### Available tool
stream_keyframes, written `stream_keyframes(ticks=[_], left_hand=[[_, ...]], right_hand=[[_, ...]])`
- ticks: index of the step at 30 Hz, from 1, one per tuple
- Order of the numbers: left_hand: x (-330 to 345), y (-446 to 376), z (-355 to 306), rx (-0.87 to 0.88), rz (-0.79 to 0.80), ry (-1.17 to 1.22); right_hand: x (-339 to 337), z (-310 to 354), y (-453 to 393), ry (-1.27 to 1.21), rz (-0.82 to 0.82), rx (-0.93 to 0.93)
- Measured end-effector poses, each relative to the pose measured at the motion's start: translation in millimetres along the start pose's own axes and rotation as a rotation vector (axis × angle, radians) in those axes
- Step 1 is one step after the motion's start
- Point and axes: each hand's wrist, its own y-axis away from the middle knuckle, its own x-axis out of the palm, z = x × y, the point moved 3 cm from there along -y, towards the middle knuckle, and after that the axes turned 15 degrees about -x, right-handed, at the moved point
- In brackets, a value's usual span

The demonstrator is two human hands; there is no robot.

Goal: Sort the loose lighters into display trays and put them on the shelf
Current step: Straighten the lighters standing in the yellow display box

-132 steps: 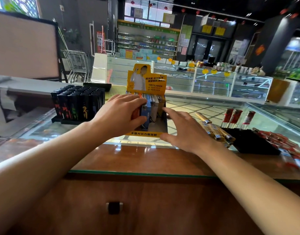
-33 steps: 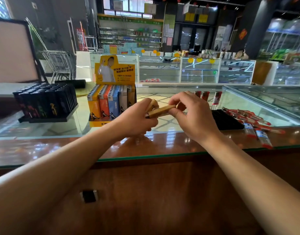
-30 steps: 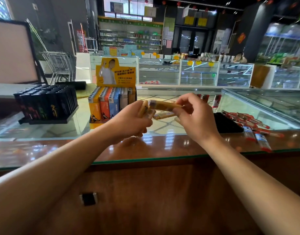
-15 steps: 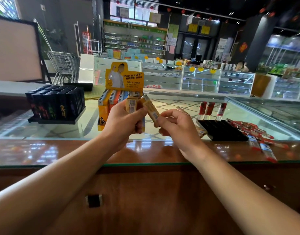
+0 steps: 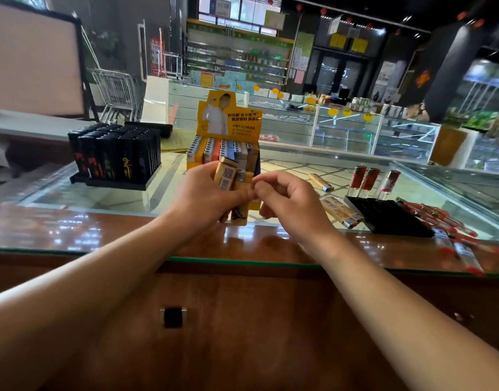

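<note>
The left hand (image 5: 206, 194) grips a small bunch of yellow lighters (image 5: 233, 193), held upright w/ their long sides going up and down. The right hand (image 5: 292, 203) is right next to them, fingers curled in, thumb and first finger tips touching the bunch at its right edge. I can't tell if it holds a lighter of its own or just pinches one in the bunch.

Just behind the hands, a bit further away on the glass bench (image 5: 107, 198), stands the yellow display tray (image 5: 228, 136) w/ rows of lighters standing up in it. So the tray lies straight ahead of the left hand, v. near, and the lighters already stand the same way as the rows. I think the next move is a short push forward and down into the tray, and the left hand is nearer.

More loose yellow lighters (image 5: 340, 211) lie flat on the bench to the right, near the right hand. Beside them is a black tray (image 5: 389, 218) w/ three red lighters (image 5: 371, 180) standing in it, and loose red ones (image 5: 451, 238) lie further right. A full tray of black lighters (image 5: 115, 156) sits on the left.
</note>
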Motion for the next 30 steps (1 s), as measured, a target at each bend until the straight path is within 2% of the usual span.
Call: stream_keyframes(ticks=[5, 7, 10, 15, 20, 23, 30], left_hand=[[1, 3, -1, 0.058, 0.009, -0.153], [1, 2, -1, 0.040, 0.040, -0.122], [-1, 0, 2, -0.067, 0.059, -0.033], [-12, -8, 10, -0.408, 0.168, 0.345], [-15, -11, 12, -0.468, 0.301, 0.399], [-14, -12, 12, -0.439, 0.298, 0.390], [-14, -19, 0, -0.184, 0.219, 0.143]], right_hand=[[5, 1, -4, 0.014, -0.014, -0.071], [2, 0, -6, 0.070, -0.030, -0.095], [-5, -4, -7, 0.100, -0.089, -0.095], [-21, -15, -19, 0.104, -0.264, -0.044], [-23, -24, -33, 0.267, -0.344, -0.097], [-22, -27, -42, 0.316, -0.322, -0.126], [-22, -30, -56, 0.467, -0.283, -0.195]])
